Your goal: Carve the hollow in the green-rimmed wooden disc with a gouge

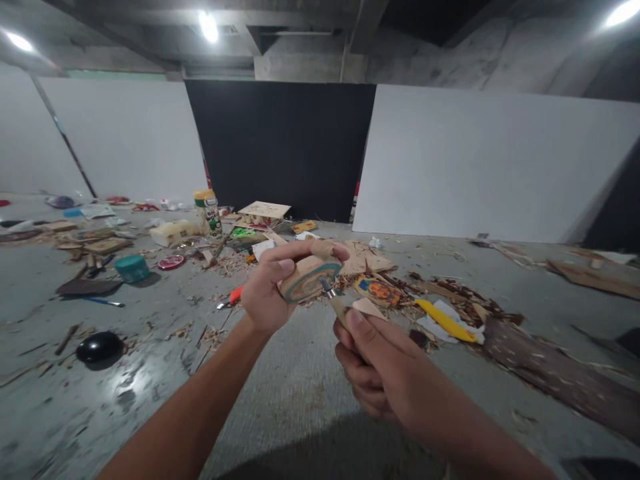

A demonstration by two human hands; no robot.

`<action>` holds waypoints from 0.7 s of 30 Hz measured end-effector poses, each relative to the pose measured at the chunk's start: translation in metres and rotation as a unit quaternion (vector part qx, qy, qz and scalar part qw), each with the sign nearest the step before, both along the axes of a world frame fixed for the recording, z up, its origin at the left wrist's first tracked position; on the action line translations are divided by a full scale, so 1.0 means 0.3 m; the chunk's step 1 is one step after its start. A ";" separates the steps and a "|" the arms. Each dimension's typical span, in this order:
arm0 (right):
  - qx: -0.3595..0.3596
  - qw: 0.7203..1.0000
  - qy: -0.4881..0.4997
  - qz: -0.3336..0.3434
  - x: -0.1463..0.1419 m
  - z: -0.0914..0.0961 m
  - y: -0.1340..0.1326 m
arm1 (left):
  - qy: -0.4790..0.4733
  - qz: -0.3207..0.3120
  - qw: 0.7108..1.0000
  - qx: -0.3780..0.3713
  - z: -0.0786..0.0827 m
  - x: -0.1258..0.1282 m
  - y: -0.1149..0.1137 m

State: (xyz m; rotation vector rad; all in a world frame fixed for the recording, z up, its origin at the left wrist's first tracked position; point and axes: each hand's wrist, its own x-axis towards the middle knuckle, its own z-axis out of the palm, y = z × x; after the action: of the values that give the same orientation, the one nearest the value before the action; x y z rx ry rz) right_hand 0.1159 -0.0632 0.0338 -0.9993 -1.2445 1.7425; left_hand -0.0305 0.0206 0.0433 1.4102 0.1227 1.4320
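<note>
Left hand [270, 290] grips wood piece [309, 277] | right hand [380, 367] carving tool [333, 297] touching it

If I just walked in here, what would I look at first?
Your eye would go to the middle, where the left hand grips a wooden piece with painted rings and the right hand holds a small carving tool with its metal tip against it. Next you would notice the grey floor strewn with wood shavings, a yellow tool to the right, and a shiny black ball at the left.
</note>
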 end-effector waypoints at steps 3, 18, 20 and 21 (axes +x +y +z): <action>-0.024 1.000 0.002 0.008 0.002 0.013 -0.008 | 0.009 0.013 1.000 0.011 0.007 -0.002 -0.004; 0.055 0.993 -0.085 -0.061 0.001 0.039 0.007 | 0.067 0.076 0.993 -0.062 0.012 0.012 -0.019; -0.048 0.998 -0.033 -0.009 0.003 0.044 0.007 | 0.070 0.083 0.991 -0.073 0.011 0.013 -0.020; -0.067 0.997 -0.025 -0.005 0.003 0.041 0.008 | 0.070 0.083 0.991 -0.078 0.011 0.014 -0.020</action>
State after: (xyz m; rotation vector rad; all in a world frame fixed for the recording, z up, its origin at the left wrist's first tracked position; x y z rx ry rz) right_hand 0.1168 -0.0610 0.0462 -1.1305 -1.1624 1.8233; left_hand -0.0263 0.0147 0.0467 1.3950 0.4420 1.4230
